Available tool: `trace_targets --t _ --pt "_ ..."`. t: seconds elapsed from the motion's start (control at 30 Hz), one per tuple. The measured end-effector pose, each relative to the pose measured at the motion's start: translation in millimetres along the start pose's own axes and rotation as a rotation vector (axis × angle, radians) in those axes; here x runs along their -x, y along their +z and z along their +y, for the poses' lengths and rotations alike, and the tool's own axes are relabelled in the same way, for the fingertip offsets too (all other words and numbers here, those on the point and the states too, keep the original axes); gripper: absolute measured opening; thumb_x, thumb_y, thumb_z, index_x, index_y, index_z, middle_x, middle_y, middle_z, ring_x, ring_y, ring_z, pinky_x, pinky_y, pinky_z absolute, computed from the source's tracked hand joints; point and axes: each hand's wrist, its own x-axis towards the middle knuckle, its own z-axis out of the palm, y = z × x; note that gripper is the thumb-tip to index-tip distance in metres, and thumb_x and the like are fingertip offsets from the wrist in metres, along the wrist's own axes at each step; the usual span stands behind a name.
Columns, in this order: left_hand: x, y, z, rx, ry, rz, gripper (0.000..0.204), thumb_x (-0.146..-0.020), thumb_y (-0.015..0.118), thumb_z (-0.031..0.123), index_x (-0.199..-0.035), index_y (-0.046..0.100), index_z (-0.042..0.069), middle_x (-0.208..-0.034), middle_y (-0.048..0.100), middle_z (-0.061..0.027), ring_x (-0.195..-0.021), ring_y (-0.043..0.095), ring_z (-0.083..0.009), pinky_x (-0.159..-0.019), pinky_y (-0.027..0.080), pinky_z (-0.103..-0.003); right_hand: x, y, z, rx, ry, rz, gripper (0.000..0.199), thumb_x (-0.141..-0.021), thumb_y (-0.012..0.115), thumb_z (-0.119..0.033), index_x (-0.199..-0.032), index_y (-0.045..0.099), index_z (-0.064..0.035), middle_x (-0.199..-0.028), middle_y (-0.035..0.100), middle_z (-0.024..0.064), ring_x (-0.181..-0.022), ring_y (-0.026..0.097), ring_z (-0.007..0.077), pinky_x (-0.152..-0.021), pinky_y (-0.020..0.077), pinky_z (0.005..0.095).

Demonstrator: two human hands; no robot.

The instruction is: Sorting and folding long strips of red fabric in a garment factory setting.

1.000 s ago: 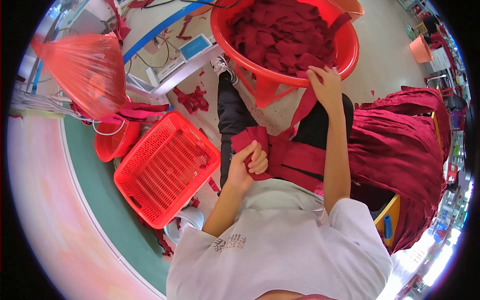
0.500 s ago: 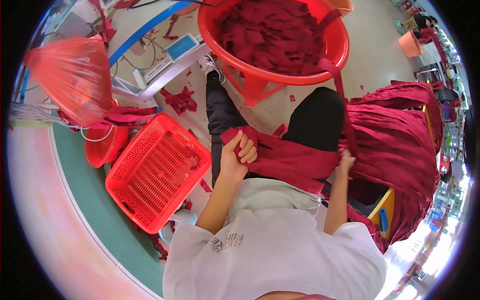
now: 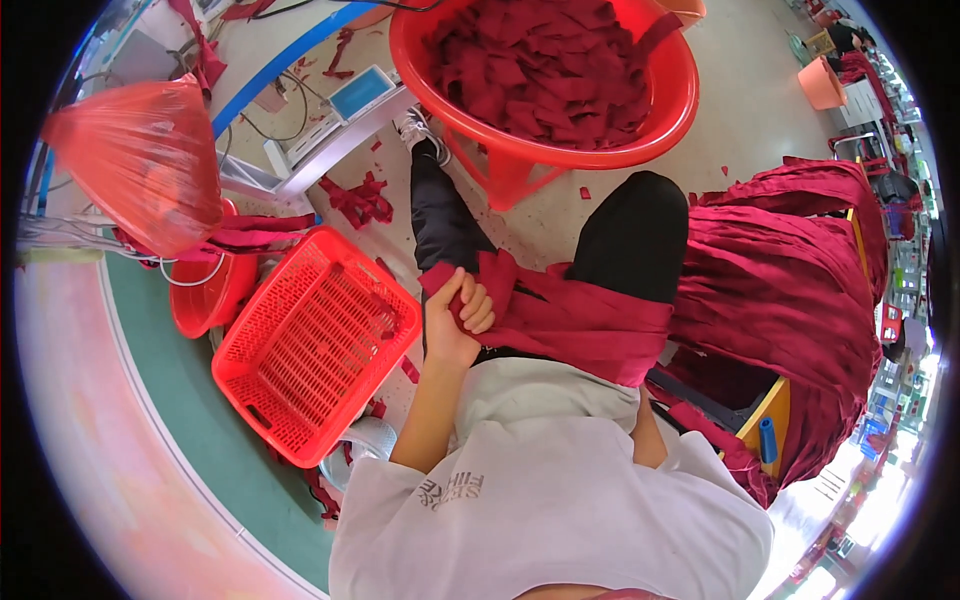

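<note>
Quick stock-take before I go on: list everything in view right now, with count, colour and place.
Fabric strips: one bundle, dark red, across the lap, gripped at its left end.
Round tub: one, orange-red, on the floor ahead, full of red fabric pieces.
Slotted basket: one, red, floor at the person's left.
Plastic bag: one, translucent red, upper left.
Bucket: one, red, beside the basket.
Fabric pile: one, dark red, draped at the right.
Scale: one, grey with blue top, left of the tub.
Scraps: several, red, on the floor.
Left hand: closed on the strips.
Right hand: hidden under the strips.
</note>
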Motion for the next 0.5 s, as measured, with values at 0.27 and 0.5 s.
trace_targets --t 0.27,0.5 --pt "4.9 -9.6 13.7 -0.009 0.079 0.008 0.036 -0.101 0.042 0.027 -0.069 0.04 0.012 -0.053 0.03 0.0022 -0.043 0.028 -0.0097 -0.042 0.025 -0.025 -54.7 76.3 -198.0 0.043 -0.512 0.155 0.026 -0.091 0.054 -0.005 -0.116 0.051 -0.0005 -0.091 0.057 0.0051 -0.074 0.053 0.0125 -0.071 0.0472 0.0284" --pt "8.6 -1.8 5.5 -0.032 0.046 0.067 0.041 -0.1 0.043 0.032 -0.064 0.038 0.013 -0.05 0.027 0.0031 -0.041 0.026 -0.0095 -0.04 0.022 -0.025 -63.6 259.5 -312.0 0.52 -0.88 -0.666 0.032 -0.086 0.061 -0.012 -0.117 0.059 -0.0032 -0.109 0.064 0.0132 -0.102 0.062 0.0269 -0.088 0.0491 0.0339"
